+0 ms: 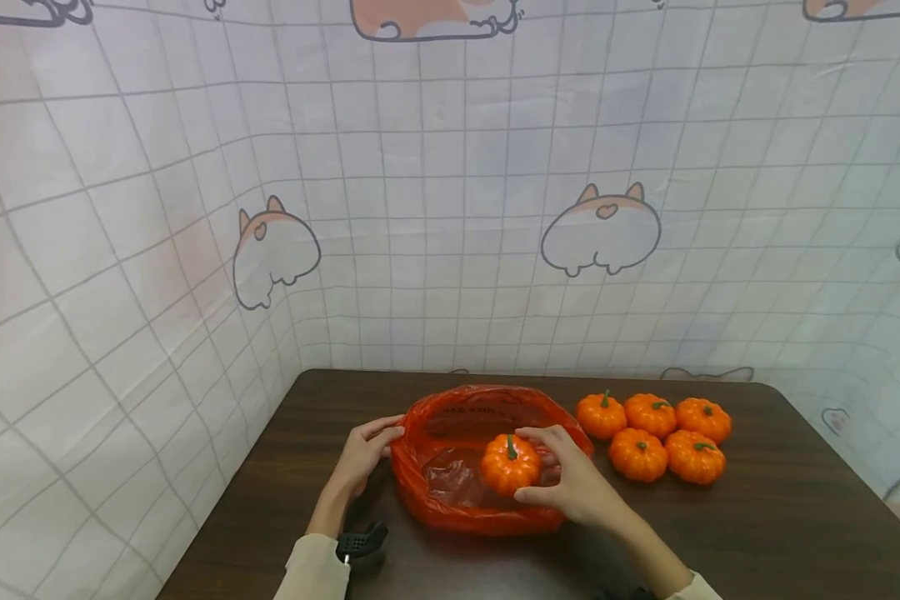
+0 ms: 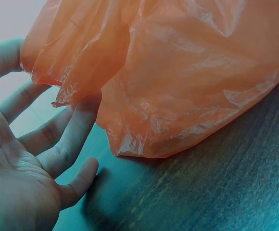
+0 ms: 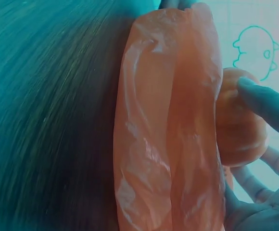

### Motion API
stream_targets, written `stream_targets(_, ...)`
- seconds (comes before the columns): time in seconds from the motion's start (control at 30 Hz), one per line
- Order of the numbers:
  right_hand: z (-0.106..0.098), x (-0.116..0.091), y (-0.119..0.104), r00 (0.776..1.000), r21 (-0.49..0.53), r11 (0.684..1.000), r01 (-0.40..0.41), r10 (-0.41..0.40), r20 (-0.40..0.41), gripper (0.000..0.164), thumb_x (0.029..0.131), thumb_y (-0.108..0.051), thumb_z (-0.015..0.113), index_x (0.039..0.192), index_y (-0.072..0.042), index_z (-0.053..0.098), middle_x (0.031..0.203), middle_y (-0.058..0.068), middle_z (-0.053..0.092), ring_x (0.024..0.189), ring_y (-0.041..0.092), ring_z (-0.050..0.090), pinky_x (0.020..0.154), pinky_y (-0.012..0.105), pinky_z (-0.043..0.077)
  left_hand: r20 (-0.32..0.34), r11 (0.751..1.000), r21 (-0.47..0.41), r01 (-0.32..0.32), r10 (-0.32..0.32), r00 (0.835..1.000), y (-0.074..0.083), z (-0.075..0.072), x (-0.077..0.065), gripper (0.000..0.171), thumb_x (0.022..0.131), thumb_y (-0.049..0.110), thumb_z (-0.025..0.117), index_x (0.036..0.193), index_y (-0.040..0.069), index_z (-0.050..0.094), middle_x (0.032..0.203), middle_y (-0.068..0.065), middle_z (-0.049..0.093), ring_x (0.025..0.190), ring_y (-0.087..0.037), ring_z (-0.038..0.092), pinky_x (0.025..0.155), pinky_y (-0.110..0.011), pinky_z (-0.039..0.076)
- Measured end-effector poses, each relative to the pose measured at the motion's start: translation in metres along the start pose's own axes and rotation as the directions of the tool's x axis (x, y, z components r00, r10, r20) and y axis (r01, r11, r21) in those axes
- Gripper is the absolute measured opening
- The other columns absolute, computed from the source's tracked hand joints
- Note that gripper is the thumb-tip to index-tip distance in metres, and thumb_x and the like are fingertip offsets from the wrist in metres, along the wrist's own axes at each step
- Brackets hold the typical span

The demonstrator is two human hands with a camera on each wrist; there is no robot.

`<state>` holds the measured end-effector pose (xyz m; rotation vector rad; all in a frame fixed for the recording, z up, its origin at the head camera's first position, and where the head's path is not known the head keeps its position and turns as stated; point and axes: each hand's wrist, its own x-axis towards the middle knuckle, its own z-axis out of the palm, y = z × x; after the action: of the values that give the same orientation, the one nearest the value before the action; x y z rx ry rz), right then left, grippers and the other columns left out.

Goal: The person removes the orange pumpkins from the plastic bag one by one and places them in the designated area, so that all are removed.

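A red plastic bag (image 1: 480, 521) stands on the table with its mouth spread wide. At the bag's left edge, my left hand (image 1: 362, 457) pinches the rim between thumb and fingers; the left wrist view shows the gathered film (image 2: 82, 53) there. My right hand (image 1: 576, 482) grips a small orange pumpkin (image 1: 508, 467) with a green stem, holding it over the right part of the opening. Seen from the right wrist, the pumpkin (image 3: 240, 122) is level with the bag's upper edge, partly behind the film, with the thumb (image 3: 262, 98) on its side.
Several more small orange pumpkins (image 1: 639, 455) sit in a cluster on the dark wooden table (image 1: 765, 517), right of the bag. Behind and to the left hangs a white gridded cloth (image 1: 420, 208) with cartoon animals. A black strap device (image 1: 362, 542) is at the left wrist.
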<state>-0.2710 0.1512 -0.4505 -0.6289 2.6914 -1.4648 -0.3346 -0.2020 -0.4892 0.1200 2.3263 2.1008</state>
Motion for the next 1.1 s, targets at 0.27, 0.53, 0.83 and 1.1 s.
stream_targets(0.27,-0.011,-0.013,0.005,0.999,-0.013,0.999,0.049,-0.049,-0.021,0.074,0.078,-0.035,0.089,0.143,-0.029,0.054,0.131,0.005,0.05,0.113,0.028,0.061,0.087,0.032,0.058,-0.016,1.0,-0.018,0.009,-0.009,1.0,0.0,0.0,-0.001,0.036,0.1,0.02,0.066,0.132,0.004,0.068,0.118,-0.016,0.075,0.075,-0.016,0.072,0.087,-0.034,0.06)
stream_targets(0.53,-0.029,-0.031,0.008,0.998,0.009,0.999,0.049,-0.048,-0.051,0.074,0.08,-0.033,0.089,0.143,-0.025,0.053,0.13,0.007,0.049,0.11,0.028,0.062,0.084,0.027,0.059,0.006,1.0,-0.018,0.004,-0.003,1.0,0.002,0.001,-0.001,0.039,0.1,0.023,0.066,0.134,0.004,0.067,0.124,-0.019,0.073,0.077,-0.015,0.072,0.086,-0.033,0.06)
stream_targets(0.83,-0.045,-0.054,0.018,0.997,0.02,1.0,0.01,-0.008,-0.082,0.073,0.082,-0.029,0.087,0.145,-0.021,0.052,0.134,0.012,0.051,0.113,0.032,0.064,0.084,0.028,0.059,-0.003,1.0,-0.022,0.004,-0.004,1.0,0.001,0.002,0.001,0.036,0.101,0.02,0.065,0.133,0.003,0.068,0.123,-0.02,0.073,0.076,-0.014,0.072,0.087,-0.035,0.06)
stream_targets(1.1,-0.065,-0.071,0.025,0.991,0.011,0.997,-0.07,0.071,-0.112,0.074,0.085,-0.027,0.085,0.148,-0.02,0.048,0.143,0.016,0.046,0.116,0.034,0.064,0.085,0.024,0.058,-0.012,0.999,-0.033,0.01,-0.01,1.0,0.002,0.001,0.001,0.036,0.1,0.02,0.066,0.132,0.004,0.068,0.12,-0.016,0.075,0.076,-0.015,0.072,0.085,-0.035,0.061)
